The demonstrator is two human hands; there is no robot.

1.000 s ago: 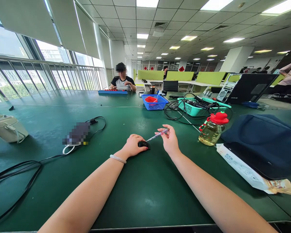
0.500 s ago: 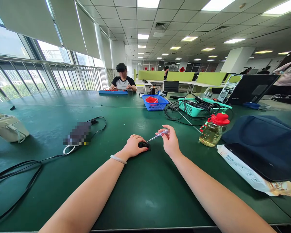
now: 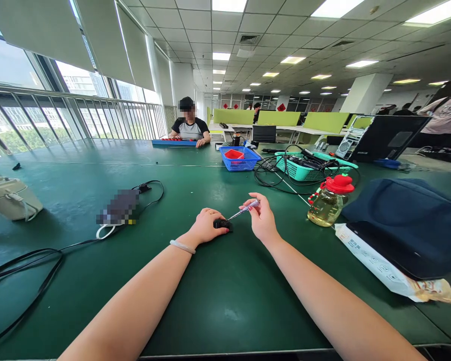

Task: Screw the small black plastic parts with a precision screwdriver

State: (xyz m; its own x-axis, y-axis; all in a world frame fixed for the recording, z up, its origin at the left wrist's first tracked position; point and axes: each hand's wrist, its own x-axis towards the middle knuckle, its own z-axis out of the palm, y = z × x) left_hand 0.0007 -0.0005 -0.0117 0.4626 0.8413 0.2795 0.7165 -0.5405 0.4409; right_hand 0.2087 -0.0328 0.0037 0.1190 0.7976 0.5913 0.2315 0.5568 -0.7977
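The small black part [image 3: 223, 224] rests mid-worktop [image 3: 210, 301], pinned under the left hand [image 3: 206, 225]. The screwdriver [image 3: 244, 209] tip meets it; the right hand [image 3: 262, 219] pinches the handle. Positions match the earlier frame. The bottle [image 3: 328, 202] stands toward the right edge.

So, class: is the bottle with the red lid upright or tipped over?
Upright: the bottle stands on the green table, red lid on top, yellowish liquid inside.

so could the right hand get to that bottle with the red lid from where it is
Probably yes: the bottle stands just right of the right hand with bare table between, though the hand holds a screwdriver.
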